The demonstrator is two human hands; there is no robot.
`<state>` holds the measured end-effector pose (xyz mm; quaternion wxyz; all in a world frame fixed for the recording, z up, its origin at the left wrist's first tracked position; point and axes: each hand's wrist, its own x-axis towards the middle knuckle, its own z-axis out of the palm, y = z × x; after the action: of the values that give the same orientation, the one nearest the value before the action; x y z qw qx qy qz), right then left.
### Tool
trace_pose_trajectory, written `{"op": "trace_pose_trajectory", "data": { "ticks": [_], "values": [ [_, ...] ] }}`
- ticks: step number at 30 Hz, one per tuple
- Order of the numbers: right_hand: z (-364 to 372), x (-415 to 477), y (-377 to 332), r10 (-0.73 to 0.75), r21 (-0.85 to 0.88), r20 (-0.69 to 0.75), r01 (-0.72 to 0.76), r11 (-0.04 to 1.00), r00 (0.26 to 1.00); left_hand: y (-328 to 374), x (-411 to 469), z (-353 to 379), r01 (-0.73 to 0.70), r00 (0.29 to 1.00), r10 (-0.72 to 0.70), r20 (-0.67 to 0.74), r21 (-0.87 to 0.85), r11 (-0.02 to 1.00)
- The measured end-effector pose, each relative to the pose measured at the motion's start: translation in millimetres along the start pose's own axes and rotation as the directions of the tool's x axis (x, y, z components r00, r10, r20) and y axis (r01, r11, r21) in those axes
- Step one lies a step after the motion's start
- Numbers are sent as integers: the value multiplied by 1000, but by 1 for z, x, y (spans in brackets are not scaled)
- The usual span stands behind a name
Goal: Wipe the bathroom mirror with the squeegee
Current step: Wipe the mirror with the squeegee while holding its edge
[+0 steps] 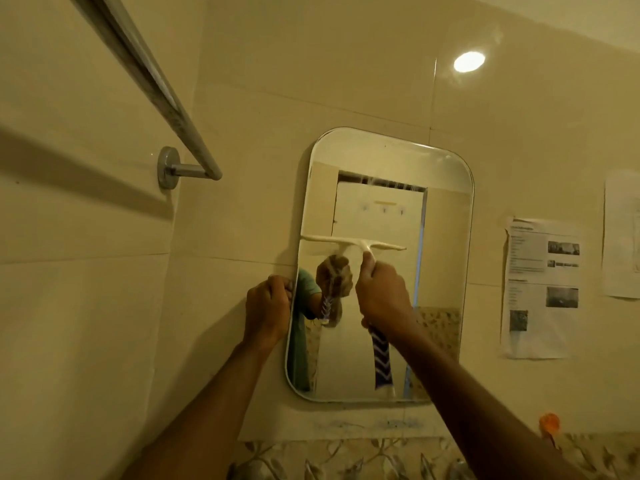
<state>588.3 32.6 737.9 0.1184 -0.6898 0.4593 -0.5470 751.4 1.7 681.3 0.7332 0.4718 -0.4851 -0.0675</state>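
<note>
A rounded rectangular mirror [440,237] hangs on the cream tiled wall. A white squeegee [349,241] lies with its blade flat across the glass at about mid height, on the left half. My right hand [382,294] grips its handle just below the blade; the handle's blue and white striped end [382,362] sticks out under my wrist. My left hand [268,306] holds the mirror's left edge with curled fingers. The glass reflects my hand, the handle and a door behind me.
A metal towel rail [166,95] juts from the left wall at upper left, above my left arm. Printed paper sheets [540,289] are stuck to the wall right of the mirror. An orange hook [550,424] sits low right. Patterned tiles run below.
</note>
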Motion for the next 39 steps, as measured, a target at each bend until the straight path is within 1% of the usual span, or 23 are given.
{"op": "trace_pose_trajectory", "data": {
  "ticks": [2,6,8,11,15,19,21,23,25,28,31,33,35,37,39],
  "values": [
    [-9,2,-6,-1,-7,13,1,1000,1000,1,-1,0,0,1000,0,-7,9,1000],
    [-35,56,-40,-119,1,-123,120,993,985,-2,-1,1,11,1000,-11,0,9,1000],
    [-40,77,-52,-148,12,-155,152,988,977,-4,-1,0,4,1000,-4,-3,16,1000],
    [-29,68,-43,-116,-11,-113,116,993,987,-4,1,-1,13,1000,-13,7,-14,1000],
    [0,9,7,-41,-11,-25,41,999,999,-2,4,-3,88,995,-84,47,-88,992],
    [13,-40,45,24,-64,20,-23,998,1000,-5,3,-2,83,996,-80,34,-104,991],
    [6,-39,40,21,-57,44,-19,998,999,-7,3,0,76,997,-75,14,-101,992],
    [-6,-18,23,-7,-16,-1,7,1000,1000,-8,5,1,82,997,-81,6,-97,992],
    [-18,10,2,-72,-3,-64,72,997,995,-9,6,1,90,996,-91,-1,-103,991],
    [-24,35,-14,-130,-3,-93,131,991,987,-9,6,1,76,997,-77,2,-98,992],
    [-9,13,5,-100,-36,-46,99,994,994,-6,8,0,74,997,-72,23,-75,994],
    [4,-14,26,-48,-92,-12,46,995,999,-2,12,-2,70,997,-69,42,-29,997],
    [6,-31,35,-4,-142,12,5,990,1000,6,16,-6,98,992,-99,72,15,995],
    [-5,-28,26,15,-113,29,-12,993,999,14,21,-9,131,985,-137,108,63,989],
    [-23,-8,8,0,-12,-11,0,1000,1000,24,26,-10,134,980,-146,133,100,986]
  ]
}}
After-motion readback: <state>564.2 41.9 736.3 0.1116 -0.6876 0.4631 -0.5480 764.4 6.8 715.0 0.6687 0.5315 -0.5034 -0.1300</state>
